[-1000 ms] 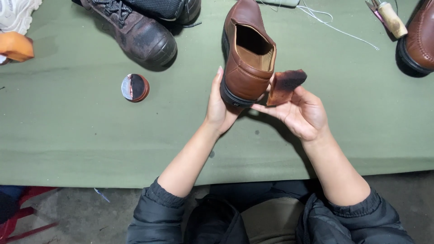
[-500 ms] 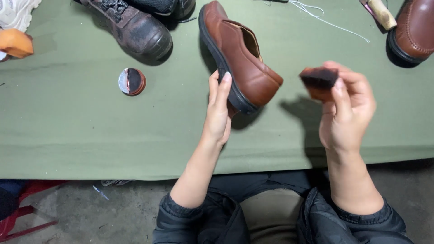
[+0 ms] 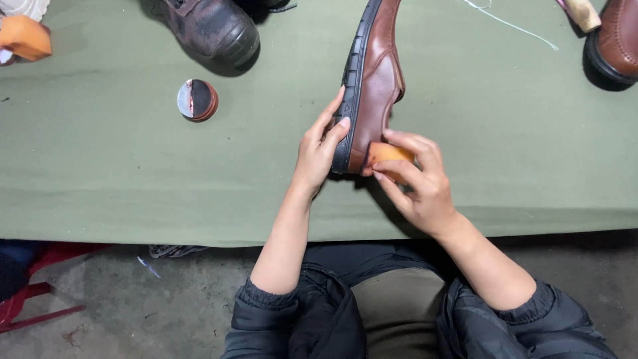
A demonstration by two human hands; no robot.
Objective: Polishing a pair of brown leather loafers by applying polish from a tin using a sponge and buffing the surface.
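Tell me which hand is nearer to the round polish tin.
Left. The left hand steadies the brown shoe by its sole, on the side facing the polish tin; the right hand, holding an orange pad, is beyond the shoe.

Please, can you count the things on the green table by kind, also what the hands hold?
Brown shoes: 2, one held by the left hand at, one at the edge
Dark boots: 1
Round polish tins: 1
Orange sponges: 2, one in the right hand at, one at
Total: 6
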